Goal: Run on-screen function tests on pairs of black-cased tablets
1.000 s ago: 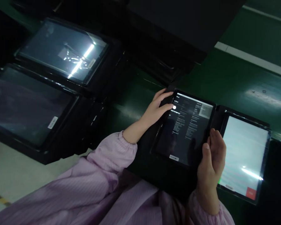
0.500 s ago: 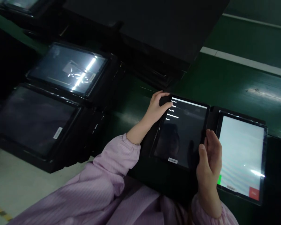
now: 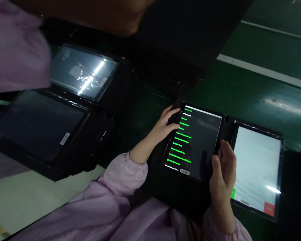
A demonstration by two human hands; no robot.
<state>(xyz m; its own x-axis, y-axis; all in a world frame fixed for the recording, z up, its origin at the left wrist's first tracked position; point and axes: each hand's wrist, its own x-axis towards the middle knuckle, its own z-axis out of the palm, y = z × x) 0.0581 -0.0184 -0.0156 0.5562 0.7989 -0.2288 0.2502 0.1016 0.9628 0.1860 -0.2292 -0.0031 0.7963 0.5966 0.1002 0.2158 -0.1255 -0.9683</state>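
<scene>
A black tablet (image 3: 203,147) lies tilted in front of me, its dark screen showing a column of green text lines down the left side. My left hand (image 3: 163,128) is curled on the tablet's upper left edge, and its thumb touches the screen beside the green lines. My right hand (image 3: 222,177) wraps the lower right edge, thumb on the front. Both of my arms wear pale purple striped sleeves.
A second tablet (image 3: 256,164) with a white screen and a red corner button lies just right of mine on the green surface (image 3: 253,90). Two dark tablets in black trays (image 3: 37,127) (image 3: 82,72) lie to the left. Another person's blurred purple sleeve (image 3: 15,50) crosses the top left.
The screen went from a short white menu to a long list of green lines. My left hand slid a little down the left edge. A blurred sleeve came in at top left.
</scene>
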